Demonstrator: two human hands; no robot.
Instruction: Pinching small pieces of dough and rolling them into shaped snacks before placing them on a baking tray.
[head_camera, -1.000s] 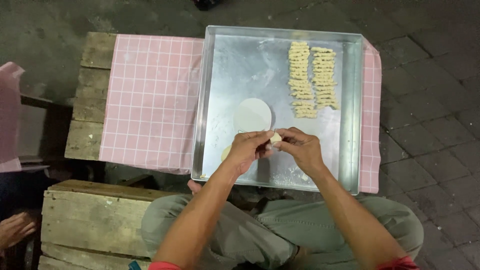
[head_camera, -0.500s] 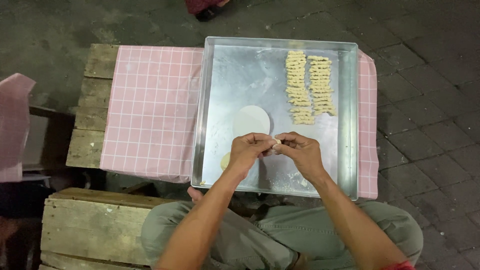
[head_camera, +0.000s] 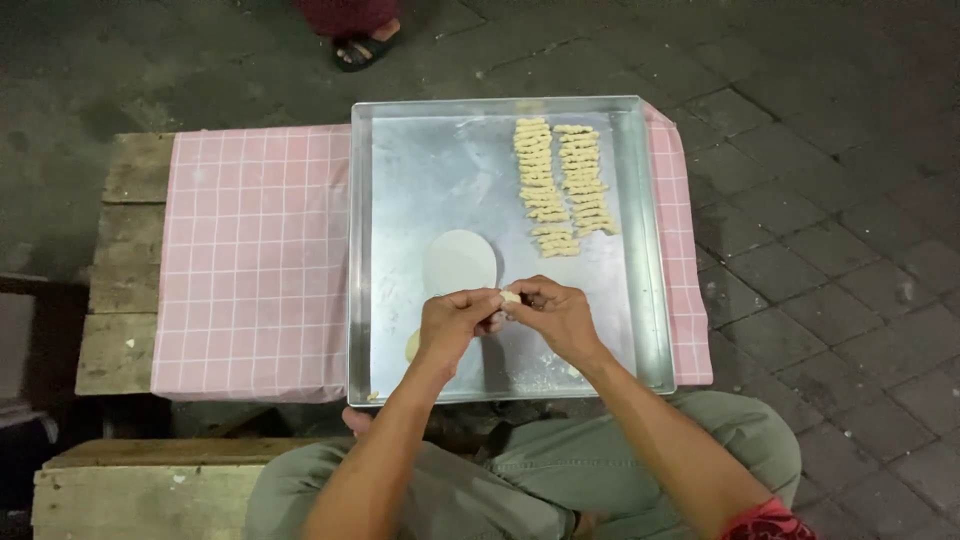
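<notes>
pinching a small soft dough piece over the metal tray, the left hand and right hand both have their grip closed on it. squeezed too hard, it could tear or smear. beyond lie a flat dough round, ridged pale strips and the pink checked cloth on the wooden surface.

Single head-worn view, steeply downward, fairly near, over metal tray on low wooden table.

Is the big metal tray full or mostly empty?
Mostly empty: the tray holds only two rows of dough pieces and a flat dough round.
</notes>
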